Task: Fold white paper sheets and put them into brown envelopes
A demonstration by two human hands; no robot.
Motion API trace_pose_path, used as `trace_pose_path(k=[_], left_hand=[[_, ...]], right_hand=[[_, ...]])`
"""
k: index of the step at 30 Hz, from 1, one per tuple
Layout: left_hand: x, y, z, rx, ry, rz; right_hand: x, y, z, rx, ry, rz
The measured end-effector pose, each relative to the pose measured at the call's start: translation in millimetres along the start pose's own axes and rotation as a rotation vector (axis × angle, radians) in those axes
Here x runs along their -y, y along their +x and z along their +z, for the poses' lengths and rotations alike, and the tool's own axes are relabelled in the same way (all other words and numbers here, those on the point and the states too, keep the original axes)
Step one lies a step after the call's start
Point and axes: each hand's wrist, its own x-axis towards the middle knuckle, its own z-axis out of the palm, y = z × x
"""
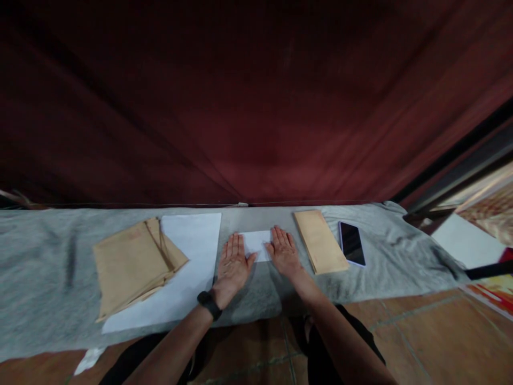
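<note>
A small white folded sheet of paper (257, 245) lies on the grey cloth between my two hands. My left hand (233, 263) rests flat on the sheet's left end, palm down, with the thumb stretched inward. On the right end lies my right hand (284, 254), its fingers extended and pointing away from me. Both hands cover the ends of the paper, so its full length is hidden. Right of my right hand is a long brown envelope (320, 240). To the left, a stack of white paper (200, 246) sits partly under several brown envelopes (130, 262).
Grey cloth (44, 267) covers the long surface. A phone (351, 243) with a pale purple edge lies beyond the brown envelope at right. Behind the surface hangs a dark red curtain (256, 117). Tiled floor (425, 331) shows below the front edge, with a white scrap (88, 359) at left.
</note>
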Motion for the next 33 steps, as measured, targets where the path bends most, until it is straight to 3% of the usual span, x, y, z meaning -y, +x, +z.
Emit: trace_pose_path(k=[5, 12, 20, 33], left_hand=[[4.2, 1.7, -3.2, -0.045, -0.030, 0.037], [3.4, -5.5, -5.7, 0.023, -0.092, 0.207], [2.3, -7.5, -3.2, -0.044, -0.068, 0.132], [10.2, 7.1, -8.0, 0.004, 0.009, 0.006]], right_hand=[[13.1, -5.1, -6.4, -0.111, 0.051, -0.011], [43.2, -21.5, -5.3, -0.005, 0.191, -0.281], [22.5, -10.7, 8.3, -0.067, 0.087, -0.185], [-5.6, -5.0, 9.0, -0.056, 0.027, -0.076]])
